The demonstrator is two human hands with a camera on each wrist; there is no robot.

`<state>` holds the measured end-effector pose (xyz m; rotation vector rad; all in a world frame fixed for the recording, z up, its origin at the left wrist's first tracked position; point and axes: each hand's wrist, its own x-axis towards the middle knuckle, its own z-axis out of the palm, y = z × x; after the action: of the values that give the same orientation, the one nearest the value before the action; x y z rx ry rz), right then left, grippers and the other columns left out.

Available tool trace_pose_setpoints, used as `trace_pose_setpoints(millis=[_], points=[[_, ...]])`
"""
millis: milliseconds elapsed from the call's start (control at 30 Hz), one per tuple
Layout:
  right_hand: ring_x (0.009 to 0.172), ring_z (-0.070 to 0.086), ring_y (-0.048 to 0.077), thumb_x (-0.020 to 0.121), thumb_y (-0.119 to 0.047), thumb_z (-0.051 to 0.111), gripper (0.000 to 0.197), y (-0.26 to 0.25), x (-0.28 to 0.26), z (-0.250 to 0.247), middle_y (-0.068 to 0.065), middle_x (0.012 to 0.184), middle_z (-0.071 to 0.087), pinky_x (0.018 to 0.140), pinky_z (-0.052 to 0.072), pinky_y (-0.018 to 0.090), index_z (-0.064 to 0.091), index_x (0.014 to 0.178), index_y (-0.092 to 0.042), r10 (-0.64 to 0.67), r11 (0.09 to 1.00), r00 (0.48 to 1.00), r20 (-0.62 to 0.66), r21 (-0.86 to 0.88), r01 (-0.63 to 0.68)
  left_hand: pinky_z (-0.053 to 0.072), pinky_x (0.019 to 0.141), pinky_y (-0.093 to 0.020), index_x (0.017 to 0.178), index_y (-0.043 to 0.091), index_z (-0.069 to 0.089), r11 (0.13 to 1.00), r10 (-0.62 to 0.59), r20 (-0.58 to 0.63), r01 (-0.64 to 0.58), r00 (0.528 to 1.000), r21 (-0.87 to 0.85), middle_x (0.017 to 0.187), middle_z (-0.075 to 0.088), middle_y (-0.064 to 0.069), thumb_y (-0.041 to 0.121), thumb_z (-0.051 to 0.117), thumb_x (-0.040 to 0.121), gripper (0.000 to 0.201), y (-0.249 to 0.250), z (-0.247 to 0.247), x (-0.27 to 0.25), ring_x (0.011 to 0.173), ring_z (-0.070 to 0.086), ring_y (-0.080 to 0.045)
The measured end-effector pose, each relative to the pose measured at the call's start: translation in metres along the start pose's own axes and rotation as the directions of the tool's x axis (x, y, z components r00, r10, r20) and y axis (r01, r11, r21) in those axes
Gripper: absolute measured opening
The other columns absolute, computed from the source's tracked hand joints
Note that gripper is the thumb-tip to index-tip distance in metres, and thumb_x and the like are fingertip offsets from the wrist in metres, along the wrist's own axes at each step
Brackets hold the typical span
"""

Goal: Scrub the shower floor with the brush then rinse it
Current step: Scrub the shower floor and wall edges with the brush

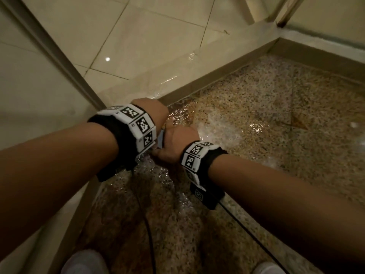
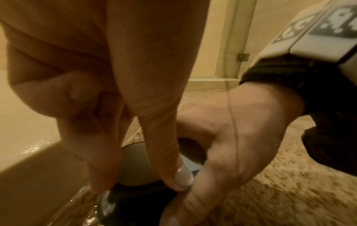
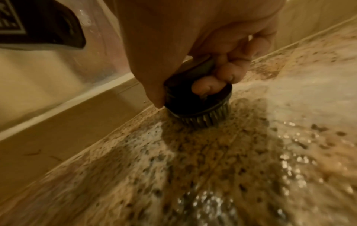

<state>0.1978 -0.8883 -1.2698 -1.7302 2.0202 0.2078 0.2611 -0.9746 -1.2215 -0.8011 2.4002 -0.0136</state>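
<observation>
A round black scrub brush [image 3: 201,113] stands bristles-down on the wet speckled shower floor [image 3: 212,175], close to the beige curb [image 3: 77,122]. My right hand [image 3: 185,90] grips its top, fingers curled under the handle. My left hand [image 2: 141,180] reaches down from above, its thumb and fingers pinching the brush's grey dome [image 2: 133,165] beside the right hand [image 2: 231,137]. In the head view both hands, left [image 1: 152,111] and right [image 1: 175,143], meet at the floor's left corner and hide most of the brush. Foam and water shine on the floor [image 1: 256,107] around them.
The raised curb [image 1: 207,80] borders the shower floor, with wet pale tiles [image 1: 138,42] beyond it. A glass door frame [image 1: 49,52] runs along the left. My two shoes [image 1: 85,262] [image 1: 266,267] stand at the bottom edge. Black cables [image 1: 148,224] hang from the wristbands.
</observation>
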Motion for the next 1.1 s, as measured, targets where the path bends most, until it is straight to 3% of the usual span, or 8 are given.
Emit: trace_pose_setpoints(millis=[133, 333, 433, 533, 633, 700, 967, 1100], points=[[0.098, 0.062, 0.026, 0.087, -0.069, 0.041, 0.058, 0.010, 0.003, -0.001, 0.002, 0.099, 0.063, 0.096, 0.040, 0.043, 0.060, 0.115, -0.022, 0.084, 0.996, 0.996, 0.007, 0.006, -0.084, 0.043, 0.068, -0.030, 0.098, 0.002, 0.067, 0.972, 0.236, 0.006, -0.236, 0.972, 0.005, 0.097, 0.067, -0.014, 0.006, 0.059, 0.085, 0.016, 0.020, -0.020, 0.017, 0.089, 0.065, -0.029], [0.093, 0.063, 0.029, 0.086, -0.054, 0.053, 0.039, 0.071, -0.018, 0.000, 0.005, 0.094, 0.062, 0.077, 0.045, 0.035, 0.060, 0.107, -0.022, 0.398, 0.881, 0.918, 0.002, 0.278, -0.382, 0.048, 0.065, -0.031, 0.076, 0.010, 0.059, 0.837, 0.530, -0.039, -0.515, 0.847, 0.186, 0.063, 0.049, -0.002, 0.011, 0.059, 0.085, 0.009, 0.068, -0.062, 0.039, 0.065, 0.053, -0.025], [0.079, 0.061, 0.025, 0.083, -0.044, 0.059, 0.035, 0.133, -0.043, 0.012, 0.005, 0.087, 0.061, 0.065, 0.043, 0.029, 0.061, 0.106, -0.018, 0.524, 0.806, 0.851, 0.033, 0.304, -0.508, 0.054, 0.078, -0.037, 0.099, 0.005, 0.065, 0.751, 0.656, -0.147, -0.621, 0.741, 0.225, 0.093, 0.065, -0.010, 0.009, 0.051, 0.088, 0.018, 0.115, -0.056, 0.046, 0.087, 0.065, -0.030], [0.077, 0.059, 0.024, 0.074, -0.058, 0.056, 0.057, 0.188, -0.069, 0.026, 0.010, 0.101, 0.067, 0.064, 0.045, 0.029, 0.061, 0.108, -0.013, 0.725, 0.629, 0.684, 0.087, 0.322, -0.708, 0.046, 0.081, -0.031, 0.124, 0.008, 0.054, 0.752, 0.659, -0.214, -0.641, 0.721, 0.154, 0.122, 0.058, -0.008, 0.011, 0.043, 0.096, 0.031, 0.151, -0.051, 0.037, 0.105, 0.059, -0.026], [0.098, 0.063, 0.034, 0.077, -0.074, 0.050, 0.087, 0.200, -0.078, 0.029, 0.016, 0.115, 0.064, 0.073, 0.047, 0.034, 0.048, 0.130, -0.005, 0.847, 0.467, 0.531, 0.031, 0.434, -0.771, 0.047, 0.082, -0.033, 0.125, 0.013, 0.053, 0.789, 0.576, -0.389, -0.613, 0.719, 0.035, 0.119, 0.056, -0.007, 0.008, 0.042, 0.096, 0.031, 0.142, -0.059, 0.039, 0.105, 0.058, -0.026], [0.105, 0.061, 0.035, 0.082, -0.075, 0.047, 0.090, 0.184, -0.073, 0.020, 0.015, 0.121, 0.061, 0.076, 0.043, 0.033, 0.040, 0.138, -0.005, 0.826, 0.509, 0.564, -0.011, 0.443, -0.738, 0.049, 0.082, -0.035, 0.120, 0.013, 0.056, 0.835, 0.461, -0.470, -0.548, 0.753, -0.060, 0.115, 0.059, -0.007, 0.007, 0.048, 0.094, 0.028, 0.119, -0.062, 0.048, 0.103, 0.059, -0.026], [0.101, 0.061, 0.032, 0.087, -0.065, 0.046, 0.067, 0.061, 0.005, 0.000, 0.010, 0.117, 0.058, 0.087, 0.049, 0.045, 0.040, 0.133, -0.016, 0.435, 0.861, 0.897, -0.081, 0.329, -0.387, 0.045, 0.079, -0.037, 0.112, 0.012, 0.061, 0.919, 0.195, -0.481, -0.331, 0.854, -0.214, 0.109, 0.058, -0.010, 0.012, 0.057, 0.087, 0.025, 0.036, -0.036, 0.041, 0.101, 0.057, -0.031], [0.098, 0.062, 0.034, 0.086, -0.061, 0.050, 0.073, 0.050, 0.016, 0.001, 0.011, 0.112, 0.061, 0.084, 0.049, 0.041, 0.036, 0.133, -0.008, 0.374, 0.902, 0.926, -0.058, 0.255, -0.348, 0.049, 0.074, -0.040, 0.104, 0.009, 0.063, 0.905, 0.168, -0.486, -0.330, 0.858, -0.268, 0.099, 0.060, -0.012, 0.015, 0.055, 0.086, 0.020, 0.010, -0.016, 0.029, 0.091, 0.059, -0.034]])
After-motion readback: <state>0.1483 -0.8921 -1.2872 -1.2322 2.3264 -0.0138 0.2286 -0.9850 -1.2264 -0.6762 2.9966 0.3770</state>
